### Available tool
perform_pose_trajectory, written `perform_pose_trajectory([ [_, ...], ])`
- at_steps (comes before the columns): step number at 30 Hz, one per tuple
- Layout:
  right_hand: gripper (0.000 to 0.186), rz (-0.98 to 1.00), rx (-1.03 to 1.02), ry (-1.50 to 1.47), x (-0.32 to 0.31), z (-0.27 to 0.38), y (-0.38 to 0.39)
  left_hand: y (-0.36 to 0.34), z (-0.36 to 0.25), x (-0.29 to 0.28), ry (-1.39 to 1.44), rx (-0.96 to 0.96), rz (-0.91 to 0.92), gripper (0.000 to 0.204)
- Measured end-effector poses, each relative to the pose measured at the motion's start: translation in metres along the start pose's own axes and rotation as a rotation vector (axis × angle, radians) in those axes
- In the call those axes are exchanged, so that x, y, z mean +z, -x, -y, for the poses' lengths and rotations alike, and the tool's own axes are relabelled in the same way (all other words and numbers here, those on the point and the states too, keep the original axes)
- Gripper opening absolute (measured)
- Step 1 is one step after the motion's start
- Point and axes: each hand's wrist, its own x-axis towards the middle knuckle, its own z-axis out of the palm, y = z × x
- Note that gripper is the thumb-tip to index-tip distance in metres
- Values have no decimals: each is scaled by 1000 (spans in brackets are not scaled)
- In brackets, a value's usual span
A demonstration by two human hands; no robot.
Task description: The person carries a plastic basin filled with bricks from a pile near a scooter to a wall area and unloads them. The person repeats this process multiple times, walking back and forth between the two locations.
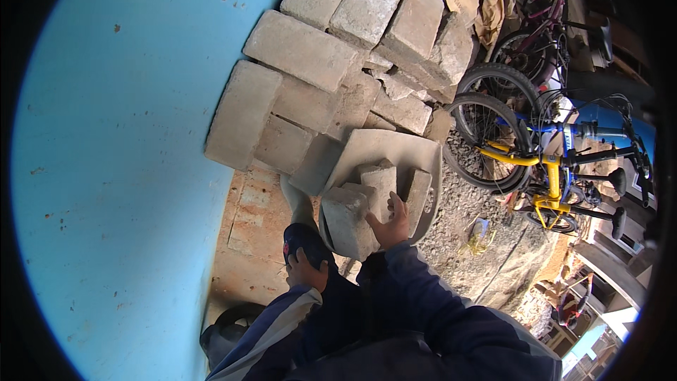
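Note:
A pale grey plastic tub [377, 142] with a cut-out handle sits in front of me, holding several grey concrete pieces. A large concrete block [345, 217] fills its near left part. Beside that, a narrower block [381, 182] stands in the middle, and another slab [419, 194] leans against the right side. Over the tub's near side, my right hand [392, 227] has its thumb and fingers spread, close to the large block and the middle one; whether it touches them is hard to tell. My left hand [308, 272] rests on my left leg with its fingers spread, holding nothing.
Beyond the tub, concrete blocks [300, 49] are stacked against a light blue wall [134, 141]. Crumpled brown paper [486, 0] lies behind the stack. Bicycles, one with a yellow frame [550, 173], stand at the right on gravel [458, 215].

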Motion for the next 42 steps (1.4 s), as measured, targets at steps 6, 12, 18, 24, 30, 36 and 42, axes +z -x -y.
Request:
perform_pose_trajectory([
  [6,91,20,-22,106,44,-22,52,-2,-1,5,-1,7,7,84],
  [12,76,12,13,103,55,-14,45,1,-14,5,-42,-3,29,85],
  [18,77,41,-23,124,64,-7,47,6,-33,0,-118,64,13,86],
  [24,66,90,-149,102,36,-2,31,2,-25,1,-96,85,-37,86],
  [30,68,74,-112,-100,-4,41,10,3,-14,4,-54,78,-61,85],
  [36,56,64,-239,-548,-11,100,-24,0,-10,6,-53,70,-67,83],
  [42,75,85,-191,-714,48,120,-59,1,-5,8,-41,57,-58,85],
])
